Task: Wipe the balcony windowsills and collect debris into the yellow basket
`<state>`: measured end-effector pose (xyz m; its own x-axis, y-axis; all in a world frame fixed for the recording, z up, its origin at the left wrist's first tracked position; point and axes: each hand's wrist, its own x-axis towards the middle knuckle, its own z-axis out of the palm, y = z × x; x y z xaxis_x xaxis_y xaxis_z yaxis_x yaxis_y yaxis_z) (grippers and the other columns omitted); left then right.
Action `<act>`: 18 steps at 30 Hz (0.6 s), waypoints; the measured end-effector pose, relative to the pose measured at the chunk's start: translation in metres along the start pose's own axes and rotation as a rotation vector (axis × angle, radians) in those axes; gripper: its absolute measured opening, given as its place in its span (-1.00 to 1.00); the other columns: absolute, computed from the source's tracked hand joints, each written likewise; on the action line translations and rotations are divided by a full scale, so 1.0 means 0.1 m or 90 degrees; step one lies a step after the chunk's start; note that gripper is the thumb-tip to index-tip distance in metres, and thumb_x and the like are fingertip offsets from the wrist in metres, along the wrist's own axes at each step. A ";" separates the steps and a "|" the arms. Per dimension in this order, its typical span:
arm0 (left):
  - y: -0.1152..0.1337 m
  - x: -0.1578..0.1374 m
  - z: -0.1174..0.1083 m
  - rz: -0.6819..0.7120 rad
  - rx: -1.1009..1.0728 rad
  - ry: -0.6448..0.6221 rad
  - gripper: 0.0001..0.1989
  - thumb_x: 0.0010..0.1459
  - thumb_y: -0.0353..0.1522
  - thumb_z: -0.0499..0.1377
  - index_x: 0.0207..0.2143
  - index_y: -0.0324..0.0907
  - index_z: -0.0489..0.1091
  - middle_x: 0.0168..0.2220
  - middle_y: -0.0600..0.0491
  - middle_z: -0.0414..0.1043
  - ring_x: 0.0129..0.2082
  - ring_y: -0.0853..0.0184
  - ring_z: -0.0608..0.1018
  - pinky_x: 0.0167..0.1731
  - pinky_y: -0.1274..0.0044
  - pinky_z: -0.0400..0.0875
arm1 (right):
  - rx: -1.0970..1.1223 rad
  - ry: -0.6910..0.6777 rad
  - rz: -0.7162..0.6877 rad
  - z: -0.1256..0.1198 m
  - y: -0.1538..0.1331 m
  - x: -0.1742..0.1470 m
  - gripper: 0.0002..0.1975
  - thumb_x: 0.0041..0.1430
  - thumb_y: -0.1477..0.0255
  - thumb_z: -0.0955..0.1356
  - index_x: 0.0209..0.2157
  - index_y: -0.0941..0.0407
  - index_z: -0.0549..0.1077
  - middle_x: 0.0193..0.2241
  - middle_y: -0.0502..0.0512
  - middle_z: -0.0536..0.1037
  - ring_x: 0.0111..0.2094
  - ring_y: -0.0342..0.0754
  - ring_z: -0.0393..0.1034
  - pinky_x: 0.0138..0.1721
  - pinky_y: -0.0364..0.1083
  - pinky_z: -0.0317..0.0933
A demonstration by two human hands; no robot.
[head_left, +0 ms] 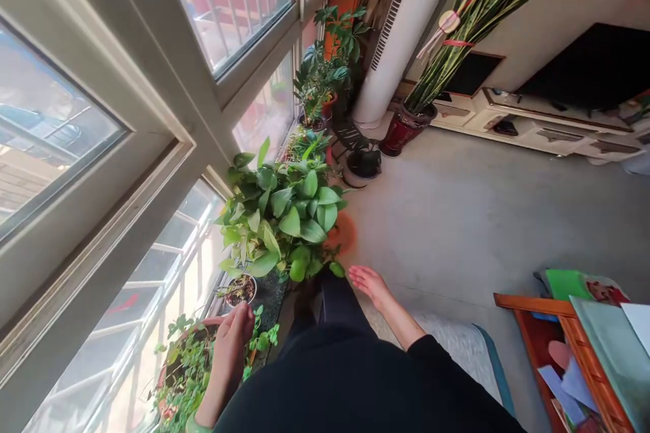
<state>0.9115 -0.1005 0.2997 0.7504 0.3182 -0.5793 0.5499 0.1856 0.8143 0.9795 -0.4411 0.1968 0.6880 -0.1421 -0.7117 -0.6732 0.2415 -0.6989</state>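
Observation:
My left hand is closed, its fingers bent and pressed together, just below a small white pot of soil by the window. Whether anything is inside those fingers is hidden. Under that forearm grows a low leafy plant in a wide reddish pot. My right hand hangs open over the floor, fingers stretched out and holding nothing. Its fingertips are close to the edge of a large broad-leaved plant, apart from the leaves as far as I can see.
Window frames run along the left. Further plants stand beyond, near a white column unit and a snake plant in a red pot. A low TV cabinet is at the back right; a wooden drawer unit stands at the right.

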 end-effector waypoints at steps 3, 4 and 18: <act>0.22 0.08 0.56 0.001 -0.001 -0.125 -0.44 -0.12 0.14 0.32 -0.52 -0.16 0.30 -0.62 0.21 0.09 -0.61 0.49 0.08 -0.61 0.59 -0.05 | 0.049 -0.012 -0.020 -0.02 -0.19 -0.09 -0.81 0.11 0.30 0.44 -0.24 0.06 0.57 -0.09 0.16 0.66 -0.01 0.05 0.55 0.05 0.04 0.39; 0.30 0.11 0.77 0.007 0.003 -0.164 -0.45 -0.10 0.13 0.32 -0.50 -0.16 0.32 -0.61 0.21 0.11 -0.60 0.48 0.10 -0.60 0.59 -0.04 | 0.060 -0.019 -0.034 -0.03 -0.28 -0.09 -0.79 0.10 0.29 0.45 -0.23 0.06 0.57 -0.08 0.16 0.65 -0.01 0.05 0.55 0.05 0.04 0.39; 0.73 0.50 4.59 0.077 0.124 -0.432 -0.40 -0.17 0.18 0.30 -0.48 -0.17 0.31 -0.62 0.21 0.14 -0.63 0.51 0.13 -0.60 0.60 -0.06 | 0.202 0.083 -0.223 -2.25 -1.73 0.46 -0.40 -0.16 -0.08 0.52 -0.20 0.07 0.60 -0.03 0.24 0.62 0.02 0.17 0.50 0.03 0.09 0.35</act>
<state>1.1573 -0.4977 0.3139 0.8378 -0.3339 -0.4319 0.4568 -0.0046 0.8896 1.0665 -0.7058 0.2690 0.8052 -0.3805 -0.4548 -0.2781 0.4351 -0.8563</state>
